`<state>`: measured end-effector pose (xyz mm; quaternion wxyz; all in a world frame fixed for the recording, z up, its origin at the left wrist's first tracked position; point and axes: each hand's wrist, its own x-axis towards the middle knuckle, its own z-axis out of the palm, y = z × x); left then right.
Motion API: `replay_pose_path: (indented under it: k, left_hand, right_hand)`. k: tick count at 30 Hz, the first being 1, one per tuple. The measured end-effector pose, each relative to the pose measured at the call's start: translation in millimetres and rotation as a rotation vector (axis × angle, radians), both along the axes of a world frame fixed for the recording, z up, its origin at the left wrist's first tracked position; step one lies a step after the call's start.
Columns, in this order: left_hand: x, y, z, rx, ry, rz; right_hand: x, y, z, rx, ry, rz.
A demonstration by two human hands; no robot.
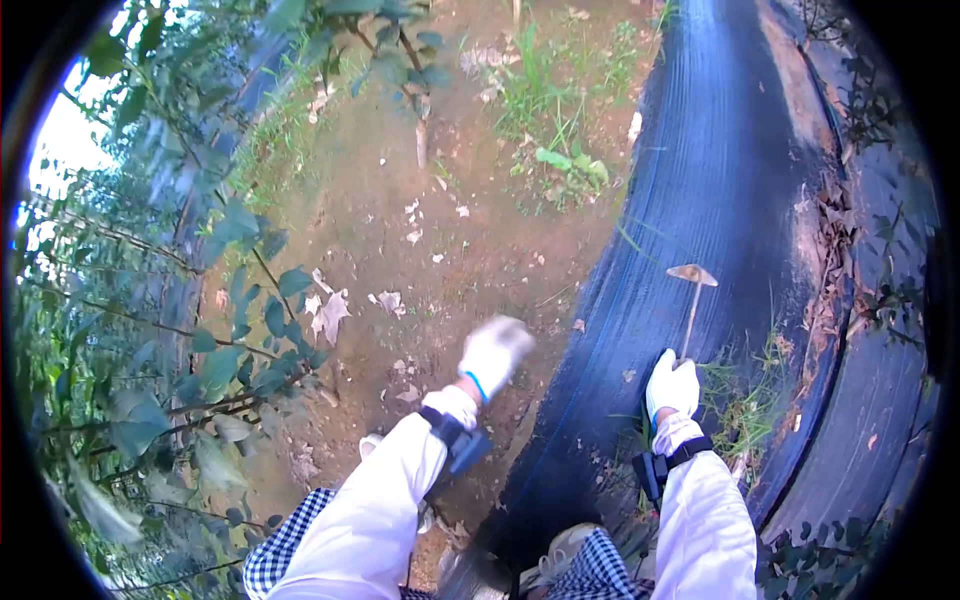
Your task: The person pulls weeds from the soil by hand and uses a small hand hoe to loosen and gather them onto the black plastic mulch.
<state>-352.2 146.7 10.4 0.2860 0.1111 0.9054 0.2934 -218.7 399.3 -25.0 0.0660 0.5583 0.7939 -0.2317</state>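
My right hand, in a white glove, is closed around the lower end of a small hand hoe. Its thin pale shaft points away from me and ends in a flat, wide, brownish head above the black plastic ground sheet. Green grass and weeds grow just right of that hand. My left hand, also in a white glove, hovers over the bare brown soil. Motion smears its fingers, so whether it holds anything does not show.
Leafy branches crowd the left side, and a thin stem stands in the soil ahead. Dry leaves lie scattered there. A grass patch grows farther off. More dark sheeting runs along the right. My shoe is below.
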Motion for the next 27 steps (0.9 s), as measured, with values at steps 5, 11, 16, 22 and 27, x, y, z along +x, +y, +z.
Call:
replay_pose_path:
  k: [5, 11, 16, 22, 27]
  left_hand:
    - [0, 74, 92, 0.008, 0.161, -0.302]
    - [-129, 152, 290, -0.178, 0.604, -0.539]
    - [-164, 203, 425, -0.59, 0.688, -0.649]
    - [-192, 158, 334, -0.657, 0.498, -0.794]
    - [-217, 62, 147, -0.698, 0.155, -0.622]
  right_hand:
    - [30, 43, 14, -0.225, 0.446, -0.185]
    - [74, 86, 27, -0.256, 0.494, -0.242]
    - [61, 84, 5, -0.331, 0.452, -0.327]
    - [26, 76, 19, -0.326, 0.531, -0.293]
    - [9, 73, 15, -0.297, 0.524, -0.4]
